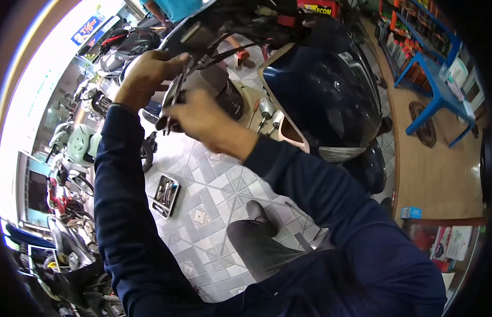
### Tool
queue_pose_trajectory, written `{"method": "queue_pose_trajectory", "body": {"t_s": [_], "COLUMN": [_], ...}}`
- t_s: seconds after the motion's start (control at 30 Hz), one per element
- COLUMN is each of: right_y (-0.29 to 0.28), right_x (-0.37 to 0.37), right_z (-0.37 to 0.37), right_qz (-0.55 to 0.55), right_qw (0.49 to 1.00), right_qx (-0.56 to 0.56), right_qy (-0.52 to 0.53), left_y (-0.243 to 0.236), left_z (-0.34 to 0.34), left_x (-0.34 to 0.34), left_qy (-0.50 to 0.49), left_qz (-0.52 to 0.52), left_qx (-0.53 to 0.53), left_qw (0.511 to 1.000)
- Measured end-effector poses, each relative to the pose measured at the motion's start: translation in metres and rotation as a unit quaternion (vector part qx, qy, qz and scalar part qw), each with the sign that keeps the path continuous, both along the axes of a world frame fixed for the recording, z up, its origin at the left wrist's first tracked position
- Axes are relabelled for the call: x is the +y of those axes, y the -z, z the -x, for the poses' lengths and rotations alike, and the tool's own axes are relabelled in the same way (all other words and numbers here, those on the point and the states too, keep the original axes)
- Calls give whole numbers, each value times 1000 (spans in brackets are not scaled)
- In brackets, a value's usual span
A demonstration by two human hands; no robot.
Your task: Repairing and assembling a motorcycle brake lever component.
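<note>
Dark strip [180, 86] pinched in left hand [147, 77]; right hand [204, 119] blurred, finger state can't be told. Right side crowded by dark-blue panel [320, 95]; tool tray [175, 198] set on floor [222, 191].

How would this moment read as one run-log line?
left hand: at dark part | right hand: blurred, at same part | grips: unclear | tool tray: on tiled floor | blue stool: picture's right side

the single view is a wide fisheye worn on the person's head, upright, looking down and forward past near navy sleeves [121, 201] to the left hand [148, 76], right hand [206, 120] and tiled floor [219, 193]; parked motorbikes [79, 145] bend along its left side, farther off.
</note>
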State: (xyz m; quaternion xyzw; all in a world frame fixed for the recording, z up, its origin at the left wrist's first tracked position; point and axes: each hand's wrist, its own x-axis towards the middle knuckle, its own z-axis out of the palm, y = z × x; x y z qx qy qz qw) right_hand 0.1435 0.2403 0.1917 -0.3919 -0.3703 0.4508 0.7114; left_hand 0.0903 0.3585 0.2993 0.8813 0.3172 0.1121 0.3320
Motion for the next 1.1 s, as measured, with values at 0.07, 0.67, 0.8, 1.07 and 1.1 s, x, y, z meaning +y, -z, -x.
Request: {"method": "queue_pose_trajectory", "body": {"t_s": [0.07,0.67,0.8,1.07,1.1], "right_y": [-9,18,18,-4,-11], "right_x": [-20,11,0,-2,-7], "right_z": [-10,-16,-25,-85,-86], "right_qz": [-8,-112,-97,-32,1], "right_qw": [999,896,960,920,948], "right_qx": [31,370,231,198,126], "right_qy": [-16,-218,-124,-337,-293], "left_y": [-8,-23,-18,-14,-14], "left_z": [9,-6,-6,7,3], "left_x": [4,20,18,39,32], "left_qy": [-26,-3,1,3,14], "left_qz": [-42,-37,-41,-31,-34], "left_qx": [50,99,128,93,100], "left_qw": [998,994,991,995,994]}}
